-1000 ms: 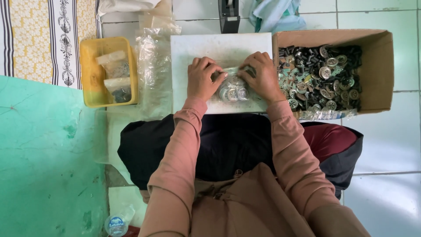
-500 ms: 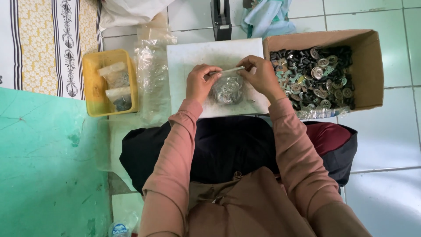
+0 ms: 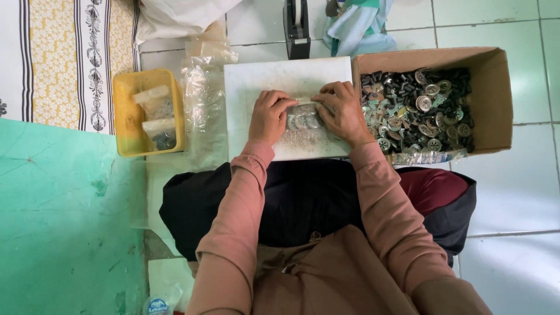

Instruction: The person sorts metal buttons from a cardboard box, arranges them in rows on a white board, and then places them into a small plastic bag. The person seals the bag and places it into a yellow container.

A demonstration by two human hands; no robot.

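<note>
Pinched between the left hand [image 3: 269,115] and right hand [image 3: 343,111] is a crinkled clear plastic bag [image 3: 303,121] of round metal discs, pressed flat on a white board [image 3: 256,81]. To the right, a cardboard box [image 3: 496,99] is heaped with small metal parts [image 3: 420,111].

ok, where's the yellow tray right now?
In the head view the yellow tray sits on the person's left, beside the clear plastic bags that lie left of the white board.

Two bare hands, left [image 3: 270,116] and right [image 3: 344,111], one white rectangular board [image 3: 256,81], one brown cardboard box [image 3: 493,99], one yellow plastic tray [image 3: 122,93] holding two filled clear bags [image 3: 153,100].
</note>
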